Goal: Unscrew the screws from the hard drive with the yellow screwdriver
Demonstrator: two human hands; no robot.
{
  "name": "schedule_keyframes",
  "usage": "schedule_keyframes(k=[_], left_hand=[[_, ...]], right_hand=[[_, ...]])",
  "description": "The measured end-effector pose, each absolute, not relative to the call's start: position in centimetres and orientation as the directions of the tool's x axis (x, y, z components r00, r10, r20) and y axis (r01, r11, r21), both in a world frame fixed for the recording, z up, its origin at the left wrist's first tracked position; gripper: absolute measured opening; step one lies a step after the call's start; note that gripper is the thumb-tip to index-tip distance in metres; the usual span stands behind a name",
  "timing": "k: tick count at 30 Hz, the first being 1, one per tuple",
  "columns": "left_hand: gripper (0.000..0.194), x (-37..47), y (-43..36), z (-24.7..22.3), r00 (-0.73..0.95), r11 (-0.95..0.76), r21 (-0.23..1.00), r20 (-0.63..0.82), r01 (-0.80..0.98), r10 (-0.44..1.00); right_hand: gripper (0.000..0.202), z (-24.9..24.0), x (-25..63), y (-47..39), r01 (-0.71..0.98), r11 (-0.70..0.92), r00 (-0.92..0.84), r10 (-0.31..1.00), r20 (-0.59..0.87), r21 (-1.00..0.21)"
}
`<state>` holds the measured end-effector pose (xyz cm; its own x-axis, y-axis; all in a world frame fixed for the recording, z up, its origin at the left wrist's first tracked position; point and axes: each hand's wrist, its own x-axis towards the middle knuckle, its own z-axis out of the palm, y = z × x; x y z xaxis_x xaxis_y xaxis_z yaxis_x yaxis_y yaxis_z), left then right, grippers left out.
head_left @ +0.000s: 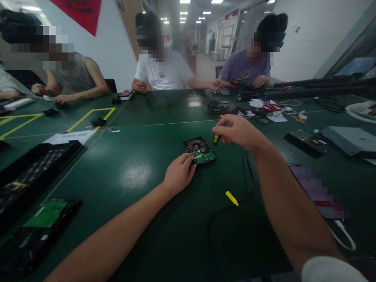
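A hard drive (205, 157) lies on the green table with its green circuit board facing up. My left hand (181, 171) grips its near left edge, thumb and fingers on the side and corner. Just right of the drive, my right hand (235, 131) pinches a slim yellow-and-black screwdriver (216, 138), held upright with its lower end near the drive's right edge. The tip is too small to make out. Below my right wrist a black cable (251, 172) curves over the table, with a yellow tag (232, 198) on it.
More hard drives lie at the near left (44, 215) and the right (308, 141). A long black casing (35, 164) is on the left; a phone (314, 192) and a grey box (349, 137) are on the right. Loose cables (217, 107) and several people are across the table.
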<state>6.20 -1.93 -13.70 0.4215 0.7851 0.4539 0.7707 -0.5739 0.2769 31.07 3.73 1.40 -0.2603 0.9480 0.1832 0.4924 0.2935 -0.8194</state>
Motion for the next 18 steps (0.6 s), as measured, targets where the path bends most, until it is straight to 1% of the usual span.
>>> schedule_keyframes(k=[3,7,10,14,18], left_hand=[[0.032,6.21,-1.93,-13.75,0.419,-0.576,0.280,0.460,0.768,0.783],[0.032,6.25,-1.99,-13.66,0.417,-0.572,0.282,0.455,0.770,0.787],[0.032,6.25,-2.03,-13.55,0.417,-0.571,0.281,0.454,0.772,0.787],[0.033,6.25,-1.99,-13.56,0.424,-0.576,0.281,0.450,0.768,0.786],[0.033,6.26,-1.90,-13.70,0.422,-0.578,0.278,0.460,0.767,0.781]], right_hand=[[0.014,1.31,30.91,3.68,0.439,0.297,-0.293,0.939,0.177,-0.848],[0.024,1.25,30.84,3.68,0.368,0.329,-0.372,0.909,0.186,-0.870],[0.025,1.42,30.88,3.60,0.346,0.306,-0.410,0.900,0.151,-0.887],[0.022,1.62,30.74,3.37,0.333,0.262,-0.437,0.894,0.098,-0.906],[0.015,1.47,30.58,3.40,0.384,0.339,-0.413,0.895,0.169,-0.859]])
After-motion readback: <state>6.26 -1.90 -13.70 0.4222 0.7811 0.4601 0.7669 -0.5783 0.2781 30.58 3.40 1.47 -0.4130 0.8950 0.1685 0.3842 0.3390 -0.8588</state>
